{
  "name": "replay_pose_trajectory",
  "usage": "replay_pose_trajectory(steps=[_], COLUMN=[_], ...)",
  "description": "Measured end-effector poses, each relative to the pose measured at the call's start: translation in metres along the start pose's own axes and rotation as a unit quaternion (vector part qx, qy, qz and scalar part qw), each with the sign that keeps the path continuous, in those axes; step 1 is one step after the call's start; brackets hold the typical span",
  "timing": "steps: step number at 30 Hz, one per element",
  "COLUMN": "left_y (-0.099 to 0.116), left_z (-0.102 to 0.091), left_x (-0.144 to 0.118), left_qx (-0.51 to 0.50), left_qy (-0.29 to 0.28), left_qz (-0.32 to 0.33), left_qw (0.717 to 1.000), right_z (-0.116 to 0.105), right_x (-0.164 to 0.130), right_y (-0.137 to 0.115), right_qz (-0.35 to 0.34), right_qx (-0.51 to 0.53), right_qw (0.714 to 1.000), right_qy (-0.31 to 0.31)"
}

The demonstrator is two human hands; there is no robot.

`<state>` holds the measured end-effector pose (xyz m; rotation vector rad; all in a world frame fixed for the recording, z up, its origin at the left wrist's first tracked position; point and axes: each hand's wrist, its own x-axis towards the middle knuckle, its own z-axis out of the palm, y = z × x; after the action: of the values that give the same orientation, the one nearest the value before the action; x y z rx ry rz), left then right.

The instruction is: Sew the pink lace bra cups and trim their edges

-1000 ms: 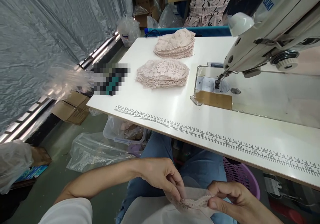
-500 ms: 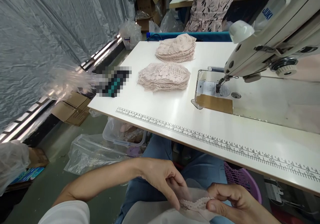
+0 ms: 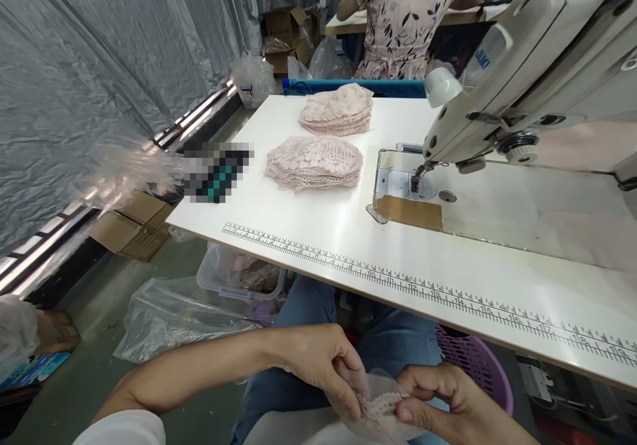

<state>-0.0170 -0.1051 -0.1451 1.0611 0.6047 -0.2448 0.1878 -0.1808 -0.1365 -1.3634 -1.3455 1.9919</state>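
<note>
While a white table (image 3: 298,214) fills the middle of the view, a sewing machine (image 3: 497,87) stands on its right side. Denim-clad legs (image 3: 308,306) reach under the near edge, with a purple basket (image 3: 468,360) to their right. Left of the machine lie two stacks of pale pink lace, the front stack (image 3: 314,163) just before the rear stack (image 3: 337,109). Above the lap, the left hand (image 3: 318,364) is loosely curled, thumb and fingers closed on one side of some sheer fabric (image 3: 382,384); the right hand (image 3: 450,398) pinches the other side between thumb and bent fingers. A narrow lace trim (image 3: 384,404) spans the gap between them.
</note>
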Motion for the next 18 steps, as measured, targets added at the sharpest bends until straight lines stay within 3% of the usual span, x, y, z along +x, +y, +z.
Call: replay_pose_trajectory(steps=[5, 12, 18], left_y=[0.007, 0.005, 0.006], left_z=[0.006, 0.012, 0.012], left_x=[-0.001, 0.003, -0.002], left_qx=[0.072, 0.047, 0.029], left_qy=[0.048, 0.076, 0.090], left_qz=[0.018, 0.030, 0.004], left_qw=[0.996, 0.996, 0.996], right_z=[0.005, 0.003, 0.009], right_x=[0.000, -0.004, -0.007], right_y=[-0.009, -0.007, -0.004], right_qz=[0.005, 0.010, -0.016], right_qx=[-0.019, -0.062, -0.170], right_qw=[0.999, 0.998, 0.983], right_qy=[0.029, 0.026, 0.073])
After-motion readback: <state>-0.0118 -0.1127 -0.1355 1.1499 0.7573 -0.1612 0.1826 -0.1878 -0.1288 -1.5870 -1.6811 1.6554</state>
